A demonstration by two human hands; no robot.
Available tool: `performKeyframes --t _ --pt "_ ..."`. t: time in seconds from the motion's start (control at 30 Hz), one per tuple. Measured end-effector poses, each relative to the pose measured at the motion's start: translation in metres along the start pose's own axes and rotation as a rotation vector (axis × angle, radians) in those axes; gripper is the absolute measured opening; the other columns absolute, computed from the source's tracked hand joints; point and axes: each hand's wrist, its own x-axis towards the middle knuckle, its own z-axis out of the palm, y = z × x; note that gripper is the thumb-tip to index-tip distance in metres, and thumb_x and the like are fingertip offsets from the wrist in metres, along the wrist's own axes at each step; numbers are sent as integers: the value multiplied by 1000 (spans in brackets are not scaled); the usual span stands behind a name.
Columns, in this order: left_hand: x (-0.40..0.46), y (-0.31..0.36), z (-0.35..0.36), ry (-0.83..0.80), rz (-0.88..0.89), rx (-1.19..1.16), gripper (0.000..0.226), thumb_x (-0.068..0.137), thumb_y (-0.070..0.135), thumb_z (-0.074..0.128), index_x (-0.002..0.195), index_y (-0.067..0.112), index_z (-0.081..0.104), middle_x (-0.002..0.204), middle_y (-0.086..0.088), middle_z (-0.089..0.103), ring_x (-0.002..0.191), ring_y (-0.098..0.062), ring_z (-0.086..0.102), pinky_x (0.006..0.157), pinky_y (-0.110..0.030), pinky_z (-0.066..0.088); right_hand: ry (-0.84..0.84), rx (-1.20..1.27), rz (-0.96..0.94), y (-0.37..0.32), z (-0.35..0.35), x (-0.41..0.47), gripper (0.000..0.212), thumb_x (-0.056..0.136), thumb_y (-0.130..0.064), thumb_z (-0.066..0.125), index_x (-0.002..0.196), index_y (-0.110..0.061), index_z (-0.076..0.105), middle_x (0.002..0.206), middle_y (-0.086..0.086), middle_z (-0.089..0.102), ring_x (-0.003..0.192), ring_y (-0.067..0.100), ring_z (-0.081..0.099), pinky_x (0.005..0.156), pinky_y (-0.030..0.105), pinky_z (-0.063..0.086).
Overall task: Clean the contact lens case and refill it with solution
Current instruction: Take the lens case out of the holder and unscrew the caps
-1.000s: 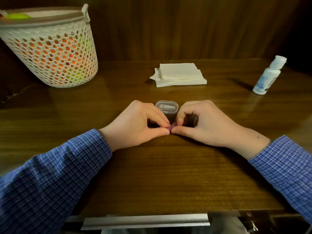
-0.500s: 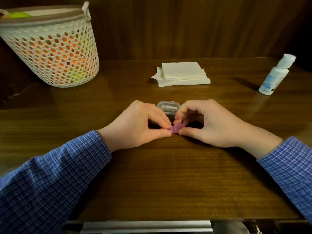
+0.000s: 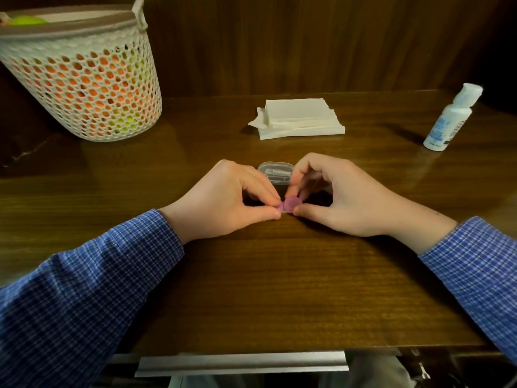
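Pink plastic shows between the two hands near the middle of the dark wooden table (image 3: 265, 289): a small pink contact lens case (image 3: 289, 205) whose one visible round cap is flat-topped and faintly translucent, with a thin pale strip of the case body below it. The rest of the case is hidden under fingers. The left hand (image 3: 223, 200) pinches the case's left end between curled forefinger and thumb, and the right hand (image 3: 344, 197) pinches the round cap on the right with its fingertips and thumb, its other fingers arched above. Just beyond the hands lies a small clear plastic box with rounded corners (image 3: 275, 172), partly covered by the right hand's fingers. Toward the far edge sits a stack of folded white paper napkins (image 3: 300, 117). A white squeeze bottle with a blue label (image 3: 450, 120) stands near the far right corner, and a white perforated plastic basket (image 3: 84, 77) holding orange and green contents stands at the far left corner.
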Motion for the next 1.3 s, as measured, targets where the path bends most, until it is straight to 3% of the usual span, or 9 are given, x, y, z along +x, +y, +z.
performKeyframes --t 0.07,0.23,0.5,0.67,0.8,1.07,1.3 --pt "0 -1 0 -2 1 -1 17 84 25 81 101 22 82 101 14 77 99 2 70 88 -16 56 -6 14 -5 0 0 0 35 83 -24 83 110 -26 61 98 -13 72 94 4 70 85 21 57" --pt "0 -1 0 2 13 -1 16 85 24 81 101 22 82 100 13 77 98 2 70 86 -16 57 30 -49 20 1 5 2 40 76 -43 84 107 -32 62 98 -16 67 93 0 65 78 17 56" --pt "0 -1 1 -2 0 -15 15 84 25 82 100 23 83 99 15 77 97 2 70 86 -15 56 -25 39 7 1 -1 1 40 83 -20 83 113 -27 57 97 -13 74 93 3 71 83 15 55" --pt "0 -1 0 -8 -3 -16 15 85 24 81 100 23 83 98 14 77 97 2 70 85 -13 56 39 -3 44 0 4 2 41 76 -41 85 108 -32 61 93 -14 70 89 2 67 75 16 55" --pt "0 -1 1 -10 -3 -15 15 85 24 81 100 23 83 98 14 77 96 2 70 84 -14 56 52 18 42 1 4 3 39 77 -32 87 105 -30 60 89 -11 73 85 5 69 78 22 58" --pt "0 -1 0 -13 -12 -31 16 85 23 82 101 22 83 100 13 78 99 1 70 87 -14 56 -61 22 -8 1 -3 0 33 85 -19 81 109 -24 59 101 -12 72 95 7 70 86 29 59" --pt "0 -2 1 -7 -5 -37 16 85 23 82 100 22 83 98 13 78 96 1 71 84 -15 57 16 -70 18 2 3 2 41 76 -43 84 107 -32 60 98 -15 65 91 0 62 77 17 55"
